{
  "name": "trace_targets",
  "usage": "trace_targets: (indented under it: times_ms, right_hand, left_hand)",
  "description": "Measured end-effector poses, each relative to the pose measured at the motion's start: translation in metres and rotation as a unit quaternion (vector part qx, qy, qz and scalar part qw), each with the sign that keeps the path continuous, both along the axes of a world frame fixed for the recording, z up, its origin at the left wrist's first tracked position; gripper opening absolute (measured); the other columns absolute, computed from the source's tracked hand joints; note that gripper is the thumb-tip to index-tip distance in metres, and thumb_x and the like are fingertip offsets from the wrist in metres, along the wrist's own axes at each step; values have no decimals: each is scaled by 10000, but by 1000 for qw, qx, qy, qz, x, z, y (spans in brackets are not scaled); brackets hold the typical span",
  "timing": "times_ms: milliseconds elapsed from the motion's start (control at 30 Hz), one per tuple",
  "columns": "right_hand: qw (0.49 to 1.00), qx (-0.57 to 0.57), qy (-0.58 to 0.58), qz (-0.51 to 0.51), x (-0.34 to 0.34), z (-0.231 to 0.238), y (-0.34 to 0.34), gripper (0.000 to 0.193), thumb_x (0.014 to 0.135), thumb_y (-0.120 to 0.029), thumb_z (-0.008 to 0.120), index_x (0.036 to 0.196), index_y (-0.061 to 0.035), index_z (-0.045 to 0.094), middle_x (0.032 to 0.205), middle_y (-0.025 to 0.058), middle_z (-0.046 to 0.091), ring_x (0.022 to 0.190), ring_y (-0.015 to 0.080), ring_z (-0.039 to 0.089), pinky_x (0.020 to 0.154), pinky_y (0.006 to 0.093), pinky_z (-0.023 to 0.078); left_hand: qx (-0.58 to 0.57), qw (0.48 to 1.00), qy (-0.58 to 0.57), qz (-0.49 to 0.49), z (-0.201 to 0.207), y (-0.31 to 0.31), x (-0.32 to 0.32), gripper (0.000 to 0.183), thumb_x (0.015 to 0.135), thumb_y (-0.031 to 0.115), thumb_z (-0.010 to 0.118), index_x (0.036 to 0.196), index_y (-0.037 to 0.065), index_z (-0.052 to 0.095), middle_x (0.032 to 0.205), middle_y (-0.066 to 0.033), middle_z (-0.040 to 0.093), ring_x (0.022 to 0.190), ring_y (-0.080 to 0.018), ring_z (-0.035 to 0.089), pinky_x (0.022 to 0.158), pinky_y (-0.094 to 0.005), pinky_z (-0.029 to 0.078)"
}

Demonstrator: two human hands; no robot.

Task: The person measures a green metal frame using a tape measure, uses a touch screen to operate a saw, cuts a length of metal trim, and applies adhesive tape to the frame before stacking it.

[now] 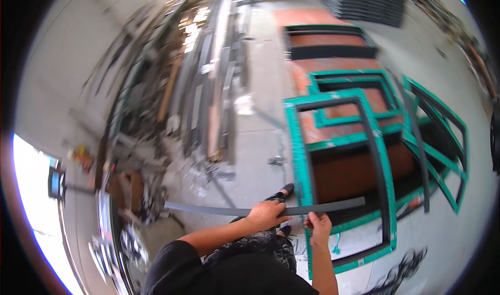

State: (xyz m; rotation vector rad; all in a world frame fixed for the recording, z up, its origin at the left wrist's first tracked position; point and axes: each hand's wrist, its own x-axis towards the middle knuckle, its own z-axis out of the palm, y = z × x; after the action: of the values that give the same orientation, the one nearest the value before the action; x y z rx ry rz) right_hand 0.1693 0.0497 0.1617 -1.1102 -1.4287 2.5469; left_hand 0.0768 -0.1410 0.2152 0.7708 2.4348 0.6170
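The person's left arm (221, 236) slants inward, left hand (264, 215) curled with its back upward. The right forearm (324, 269) stands nearly straight, right hand (319, 226) bent into a pinch nearby.

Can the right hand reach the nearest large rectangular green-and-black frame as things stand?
Probably yes: the right hand appears close beside the frame, though occupied with a long flat grey strip.

There is room over the gray floor (263, 92) at upper middle. The long gray strip (208, 209) crosses the lower middle, and green frames (300, 165) block the right.
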Motion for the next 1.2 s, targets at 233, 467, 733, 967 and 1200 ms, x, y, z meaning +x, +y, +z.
trace_targets:
  times_ms: [233,467,733,967,1200]
  right_hand:
    - [981,100,-59,153,-17,10,-126,350,877,-353,706,709,-95,540,549,10,550,411,81,462,372,216,320]
    - [950,137,-2,282,-78,40,-311,334,898,-331,679,678,-117,545,529,-17,522,400,54,412,363,211,274]
    - [831,36,-9,556,-116,-30,-633,243,933,-307,644,868,-80,590,673,33,612,514,96,548,431,220,419]
    - [743,42,7,668,-126,-19,-809,122,945,-141,602,977,-30,641,791,62,665,640,137,635,567,249,526]
    - [755,80,-3,651,-255,-72,-934,91,931,-122,600,949,-39,635,769,54,660,610,126,613,529,241,498]
  left_hand:
    - [33,974,55,216,11,-148,107,425,925,455,553,1075,62,611,893,-145,601,891,-343,611,781,-460,490]
    - [103,906,-81,403,2,-338,180,538,953,549,470,1038,31,586,906,-227,619,893,-417,602,796,-491,477]
    - [64,771,-61,631,8,-610,269,489,896,529,585,955,43,601,912,-209,655,897,-411,618,765,-477,486]
    - [-198,600,119,766,6,-813,319,303,764,364,738,826,86,638,842,-127,625,855,-336,615,739,-461,503]
    - [-340,429,164,821,-11,-980,306,296,724,270,770,925,108,625,889,-98,579,899,-323,564,743,-453,455]
